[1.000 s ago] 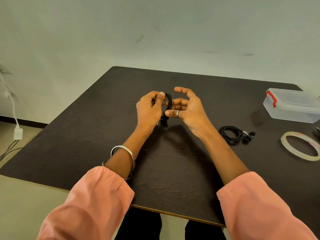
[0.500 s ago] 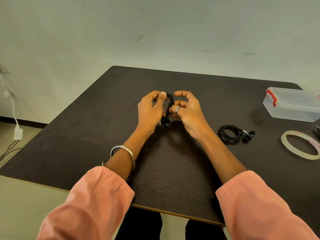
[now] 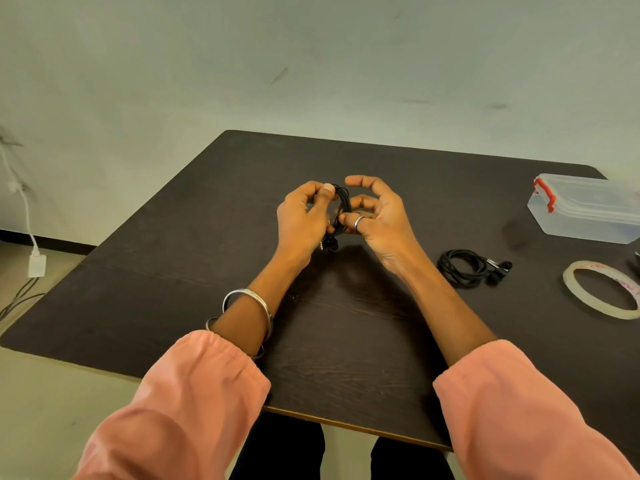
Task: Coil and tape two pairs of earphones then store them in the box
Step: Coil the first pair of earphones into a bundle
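A black coiled pair of earphones (image 3: 341, 211) is held upright above the middle of the dark surface (image 3: 194, 237), its earbuds and plug dangling just below. The left hand (image 3: 304, 216) grips the coil from the 9 o'clock side, thumb pressed against the top of the loops and fingers curled around it. The right hand (image 3: 379, 216) is half open at 3 o'clock: its ringed finger touches the coil, while the thumb and forefinger arch loosely clear of it. A second coiled pair of earphones (image 3: 467, 270) lies on the surface at 4 o'clock from the hands. Further out the same way rests a roll of tape (image 3: 602, 289), and at 2 o'clock a clear lidded box (image 3: 588, 211) with a red latch.
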A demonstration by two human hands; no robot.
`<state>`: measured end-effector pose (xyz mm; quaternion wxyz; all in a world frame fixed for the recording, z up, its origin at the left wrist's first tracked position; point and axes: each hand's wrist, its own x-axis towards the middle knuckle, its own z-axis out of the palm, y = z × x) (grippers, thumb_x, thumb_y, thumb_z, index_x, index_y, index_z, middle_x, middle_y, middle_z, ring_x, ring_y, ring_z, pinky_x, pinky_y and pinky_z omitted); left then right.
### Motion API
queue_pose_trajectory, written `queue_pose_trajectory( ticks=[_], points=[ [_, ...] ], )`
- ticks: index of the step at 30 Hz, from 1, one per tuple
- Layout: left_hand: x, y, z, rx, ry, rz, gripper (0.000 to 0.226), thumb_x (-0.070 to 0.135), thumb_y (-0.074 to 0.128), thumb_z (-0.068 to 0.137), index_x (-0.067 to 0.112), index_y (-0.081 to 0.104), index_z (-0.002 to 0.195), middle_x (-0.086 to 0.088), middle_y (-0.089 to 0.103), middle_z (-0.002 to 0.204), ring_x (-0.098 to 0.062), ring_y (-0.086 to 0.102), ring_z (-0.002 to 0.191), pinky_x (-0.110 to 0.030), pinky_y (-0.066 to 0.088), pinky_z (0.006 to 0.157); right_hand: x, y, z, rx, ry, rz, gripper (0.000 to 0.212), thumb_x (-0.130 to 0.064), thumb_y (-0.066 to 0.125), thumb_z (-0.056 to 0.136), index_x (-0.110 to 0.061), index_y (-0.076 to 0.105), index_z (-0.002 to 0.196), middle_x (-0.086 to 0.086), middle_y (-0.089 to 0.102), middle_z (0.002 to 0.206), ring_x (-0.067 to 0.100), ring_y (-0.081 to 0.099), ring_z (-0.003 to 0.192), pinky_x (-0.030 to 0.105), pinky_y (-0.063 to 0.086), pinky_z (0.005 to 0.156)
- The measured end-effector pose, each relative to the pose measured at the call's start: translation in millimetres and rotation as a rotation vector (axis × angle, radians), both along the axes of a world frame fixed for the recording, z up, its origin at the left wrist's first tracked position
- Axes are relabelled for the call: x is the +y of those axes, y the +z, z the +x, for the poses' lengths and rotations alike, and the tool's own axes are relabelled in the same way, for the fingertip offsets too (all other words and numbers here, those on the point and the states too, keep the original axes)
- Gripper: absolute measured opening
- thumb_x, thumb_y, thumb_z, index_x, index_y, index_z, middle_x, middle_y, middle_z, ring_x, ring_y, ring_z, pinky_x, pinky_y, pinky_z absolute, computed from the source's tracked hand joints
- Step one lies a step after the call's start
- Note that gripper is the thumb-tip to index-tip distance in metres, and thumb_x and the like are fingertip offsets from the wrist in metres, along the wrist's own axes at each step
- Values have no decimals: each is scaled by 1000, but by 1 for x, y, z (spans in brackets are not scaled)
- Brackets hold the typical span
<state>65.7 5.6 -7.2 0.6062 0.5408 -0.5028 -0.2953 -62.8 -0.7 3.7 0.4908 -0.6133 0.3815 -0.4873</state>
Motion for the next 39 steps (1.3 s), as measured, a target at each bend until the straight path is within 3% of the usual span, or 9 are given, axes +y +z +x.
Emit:
queue_pose_trajectory(
  ticks=[9, 12, 15, 22, 26, 32, 34, 37, 39],
  points=[
    [2, 0, -3, -5, -62, 22, 19, 26, 54, 98, 13, 68, 95, 1, 67, 74, -7, 58, 52, -23, 51, 52, -1, -6, 2, 35, -66, -6, 48, 2, 70, 80, -16, 49, 119, 14, 63, 83, 38, 66, 71, 44, 56, 67],
    [0, -2, -1, 42, -84, 38, 20, 25, 54, 98, 11, 68, 94, -1, 64, 69, -10, 56, 51, -28, 52, 53, -2, -6, 1, 112, -123, -80, 45, -8, 75, 79, -23, 50, 114, 9, 58, 76, 25, 61, 63, 30, 49, 56],
    [-2, -3, -1, 139, -132, 94, 23, 25, 52, 99, 10, 69, 97, -4, 64, 72, -12, 56, 58, -27, 49, 54, 0, -5, 1, 174, -127, -196, 35, -10, 71, 83, -26, 54, 109, 9, 56, 76, 18, 57, 57, 29, 50, 53],
    [-2, -3, 0, 127, -161, 97, 28, 20, 51, 99, 12, 72, 82, -8, 57, 70, -21, 50, 67, -37, 45, 65, 2, -6, 3, 184, -102, -342, 17, -1, 54, 93, -11, 66, 101, -14, 67, 84, 10, 67, 70, 21, 52, 64],
    [-3, -5, 1, -39, -108, 59, 25, 20, 51, 99, 13, 71, 86, -6, 61, 70, -19, 52, 66, -37, 46, 63, 4, -5, 3, 103, -82, -233, 16, -2, 54, 94, -8, 67, 100, -4, 71, 98, 10, 68, 89, 24, 54, 74],
    [0, -2, -4, -521, 18, -112, 24, 20, 52, 99, 7, 71, 93, -2, 67, 85, -8, 56, 76, -19, 44, 67, 5, -1, 8, -148, -222, 129, 22, -6, 49, 94, -16, 69, 92, -1, 68, 91, 13, 59, 84, 27, 42, 58],
    [0, -2, -4, -560, 16, -117, 24, 19, 52, 99, 6, 71, 95, 0, 66, 83, -6, 55, 73, -16, 42, 67, 3, -5, 9, -60, -294, 49, 19, -6, 53, 93, -16, 69, 93, -1, 68, 92, 11, 60, 84, 25, 45, 63],
    [-1, -4, -2, -478, 3, -20, 24, 21, 52, 99, 11, 70, 87, 10, 56, 63, -2, 48, 53, -13, 37, 53, -3, -12, 1, 391, -367, -441, 16, -10, 62, 86, -20, 70, 95, 0, 58, 97, 17, 55, 94, 27, 45, 78],
    [-2, -4, -3, -376, -15, 46, 27, 23, 52, 99, 16, 67, 78, 11, 51, 55, -2, 44, 43, -17, 35, 47, -7, -11, -4, 645, -414, -720, 16, -13, 63, 82, -21, 69, 94, 1, 54, 96, 20, 50, 93, 33, 41, 75]
  ],
)
